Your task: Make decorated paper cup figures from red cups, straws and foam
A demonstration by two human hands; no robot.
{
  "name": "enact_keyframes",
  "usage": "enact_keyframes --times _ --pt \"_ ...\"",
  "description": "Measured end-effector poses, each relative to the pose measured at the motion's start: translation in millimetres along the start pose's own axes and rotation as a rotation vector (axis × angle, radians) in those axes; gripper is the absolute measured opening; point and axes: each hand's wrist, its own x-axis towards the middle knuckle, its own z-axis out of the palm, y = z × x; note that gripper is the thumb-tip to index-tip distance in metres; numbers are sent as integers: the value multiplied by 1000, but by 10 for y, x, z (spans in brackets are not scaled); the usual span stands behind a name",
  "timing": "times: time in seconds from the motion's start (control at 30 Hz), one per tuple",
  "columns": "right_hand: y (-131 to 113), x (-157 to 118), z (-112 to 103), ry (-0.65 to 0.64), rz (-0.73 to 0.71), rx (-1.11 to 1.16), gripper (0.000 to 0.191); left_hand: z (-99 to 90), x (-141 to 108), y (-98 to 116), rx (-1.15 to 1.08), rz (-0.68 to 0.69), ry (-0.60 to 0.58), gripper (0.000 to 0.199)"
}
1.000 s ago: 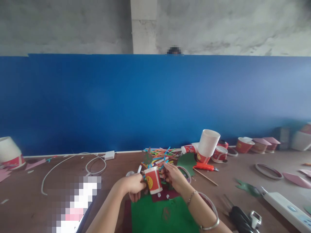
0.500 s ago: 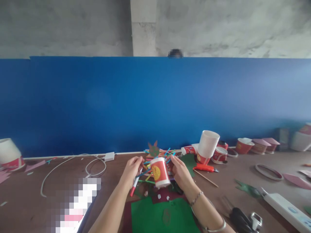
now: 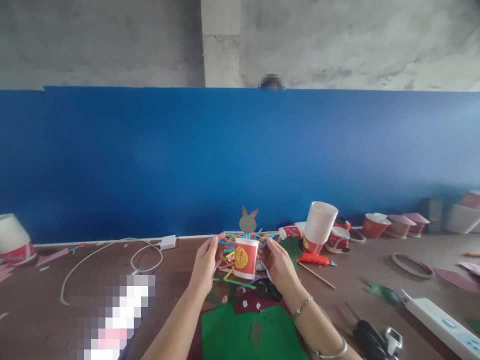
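Tilting no longer, the red cup [image 3: 245, 258] is upright near the far edge of the table [image 3: 41, 305], seemingly steadied for adjusting. Left hand [image 3: 205, 265] and right hand [image 3: 278, 262] each pinch a blue straw [image 3: 226, 243].

Soft, rather dim light fills the scene. The panel [image 3: 150, 160] pales toward the right and deepens at left; shade darkens the wall [image 3: 168, 45] left of the pillar [image 3: 221, 60]. Print on the cup [image 3: 245, 258] looks soft. Pixel blocks mask 2 spots: the far head [image 3: 271, 82] and a near-left glaring patch [image 3: 120, 315]. Wide-angle stretch leans the left stack [image 3: 15, 230] inward.
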Motion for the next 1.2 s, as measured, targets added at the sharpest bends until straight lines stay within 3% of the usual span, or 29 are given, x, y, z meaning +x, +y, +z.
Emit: enact_keyframes --times 0.1,0.27,0.57,0.7,0.87,1.03,1.2 --pt "6 -19 -2 -43 8 -121 33 53 -22 -3 -179 41 -52 54" --pt "-40 -32 -17 -125 9 -356 37 64 -54 38 -4 -88 -177 54" --pt "-185 -84 1 -265 153 -316 39 20 -63 74 40 -134 -295 34" --pt "-182 -71 -21 -284 179 -340 40 17 -65 85 8 -147 -315 34" --pt "-204 -71 -56 -318 177 -373 42 -2 -62 108 -4 -151 -307 31" --pt "-248 -111 -54 -446 163 -485 41 -3 -64 105 28 -129 -422 36" --pt "-309 -144 -28 -484 119 -626 52 5 -63 102 62 -138 -394 28"
